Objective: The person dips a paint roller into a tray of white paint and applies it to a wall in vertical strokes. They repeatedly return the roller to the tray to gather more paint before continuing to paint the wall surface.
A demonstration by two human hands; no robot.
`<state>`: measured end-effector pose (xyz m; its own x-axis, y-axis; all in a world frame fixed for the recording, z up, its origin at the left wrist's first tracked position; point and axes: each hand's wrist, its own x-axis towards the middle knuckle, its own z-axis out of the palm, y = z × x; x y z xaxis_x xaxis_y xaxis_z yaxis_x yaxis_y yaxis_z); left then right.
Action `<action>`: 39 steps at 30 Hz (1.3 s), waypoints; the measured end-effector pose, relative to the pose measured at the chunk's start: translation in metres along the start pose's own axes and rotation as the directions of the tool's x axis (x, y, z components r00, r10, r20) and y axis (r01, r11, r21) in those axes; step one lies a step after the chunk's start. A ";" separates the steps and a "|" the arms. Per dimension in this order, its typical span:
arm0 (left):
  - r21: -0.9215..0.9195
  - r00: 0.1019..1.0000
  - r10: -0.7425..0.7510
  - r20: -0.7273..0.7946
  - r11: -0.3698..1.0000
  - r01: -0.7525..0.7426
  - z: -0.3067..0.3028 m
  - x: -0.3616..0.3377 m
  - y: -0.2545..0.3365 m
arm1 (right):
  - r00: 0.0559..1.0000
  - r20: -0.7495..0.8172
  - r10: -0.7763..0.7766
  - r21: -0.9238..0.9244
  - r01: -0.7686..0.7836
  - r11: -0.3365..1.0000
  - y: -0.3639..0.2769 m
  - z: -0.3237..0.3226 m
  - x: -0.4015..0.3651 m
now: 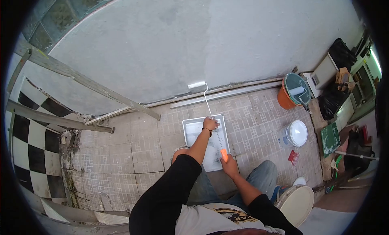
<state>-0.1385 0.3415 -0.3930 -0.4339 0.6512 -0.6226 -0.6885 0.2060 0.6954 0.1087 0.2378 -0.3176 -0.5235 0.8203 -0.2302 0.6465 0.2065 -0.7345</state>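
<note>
A paint roller (196, 85) with a white sleeve is up against the foot of the grey wall (174, 52). Its thin wire frame runs back toward me to an orange handle (224, 154). My right hand (229, 165) is closed around the lower end of that handle. Farther up, my left hand (210, 123) grips the wire shaft, a dark band on its wrist. Beneath both hands lies a paint tray (211, 158) with white paint spread over its bottom, set on the tiled floor between my knees.
An orange bucket (285, 99) holding another roller stands at the right, near a white paint tub (298, 133) and a red scrap (293, 157). A metal bar (231, 94) lies along the wall. Wooden beams (101, 89) slant across the left. A round pale lid (298, 204) is beside my right leg.
</note>
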 end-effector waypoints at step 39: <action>0.271 0.985 0.168 0.026 0.948 -0.169 -0.019 -0.054 0.063 | 0.997 -0.072 -0.031 0.135 0.041 0.990 -0.020 0.048 -0.014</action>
<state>-0.1698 0.3051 -0.3224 -0.5278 0.6956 -0.4874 -0.4215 0.2837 0.8613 0.0759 0.1965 -0.3305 -0.5020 0.8499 -0.1604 0.5440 0.1661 -0.8225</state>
